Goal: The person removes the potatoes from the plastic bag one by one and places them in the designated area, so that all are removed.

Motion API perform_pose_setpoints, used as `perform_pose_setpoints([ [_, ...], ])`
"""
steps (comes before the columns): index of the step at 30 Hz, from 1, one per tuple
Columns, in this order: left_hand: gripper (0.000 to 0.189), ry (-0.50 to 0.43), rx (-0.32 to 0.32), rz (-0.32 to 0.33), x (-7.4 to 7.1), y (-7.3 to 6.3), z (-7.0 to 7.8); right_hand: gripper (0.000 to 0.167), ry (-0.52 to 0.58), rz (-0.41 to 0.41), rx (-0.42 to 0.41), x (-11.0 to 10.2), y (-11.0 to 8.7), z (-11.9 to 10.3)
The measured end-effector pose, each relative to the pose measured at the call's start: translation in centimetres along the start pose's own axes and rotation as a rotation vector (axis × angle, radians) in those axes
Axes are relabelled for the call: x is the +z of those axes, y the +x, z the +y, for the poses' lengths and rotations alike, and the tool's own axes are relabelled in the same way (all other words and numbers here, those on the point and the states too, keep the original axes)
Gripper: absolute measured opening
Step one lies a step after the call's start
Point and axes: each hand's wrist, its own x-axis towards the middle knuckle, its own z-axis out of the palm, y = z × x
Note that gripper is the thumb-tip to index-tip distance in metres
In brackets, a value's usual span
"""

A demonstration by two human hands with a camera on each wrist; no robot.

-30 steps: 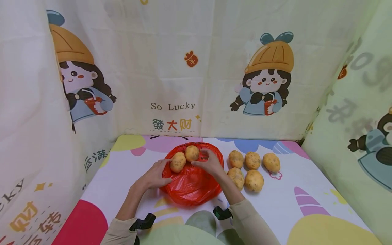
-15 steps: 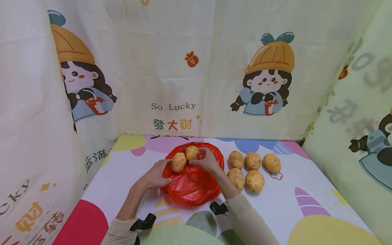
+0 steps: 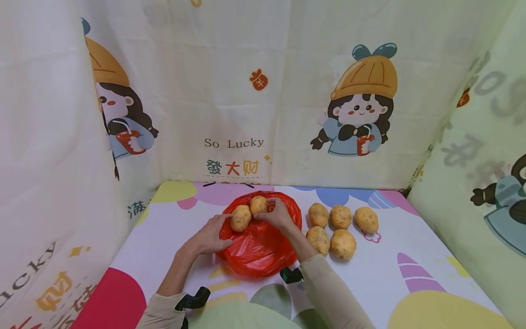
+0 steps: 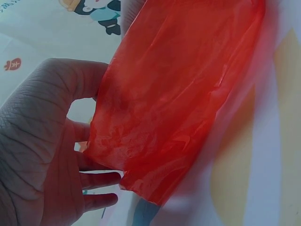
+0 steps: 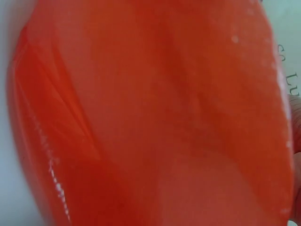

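A red plastic bag (image 3: 256, 251) stands on the table with its mouth spread wide. In it, toward the back left, lies a potato (image 3: 240, 218). Just right of that one is a second potato (image 3: 259, 206), which my right hand (image 3: 278, 214) pinches between thumb and fingers. My left hand (image 3: 211, 236) holds the bag's left rim, thumb and fingers spread and their tips hooked over the edge; the left wrist view shows the hand (image 4: 47, 136) at the red plastic (image 4: 160, 103). In the right wrist view the bag (image 5: 155, 113) hides the right hand's fingers.
Right of the bag several loose potatoes lie in two rows, among them a back-row potato (image 3: 340, 216) and a front-row potato (image 3: 343, 244). A colourfully printed cloth covers the table (image 3: 411, 237). Printed curtains (image 3: 287, 114) rise at the back and both sides.
My right hand has shifted slightly left and closed its fingers on the right-hand potato in the bag. The left hand stays at the rim. The head view has drifted a little.
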Motion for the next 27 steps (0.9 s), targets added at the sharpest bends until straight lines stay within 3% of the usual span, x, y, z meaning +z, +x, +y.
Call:
perform_pose_setpoints([
  [8,0.081,-0.001,-0.021,-0.007,-0.2,0.0,0.2,0.066,0.004,0.008,-0.007,0.4,0.6,0.0],
  [27,0.082,-0.003,-0.007,0.001,-0.2,-0.2,0.0,0.071,0.053,0.019,0.007,1.3,1.6,0.2],
])
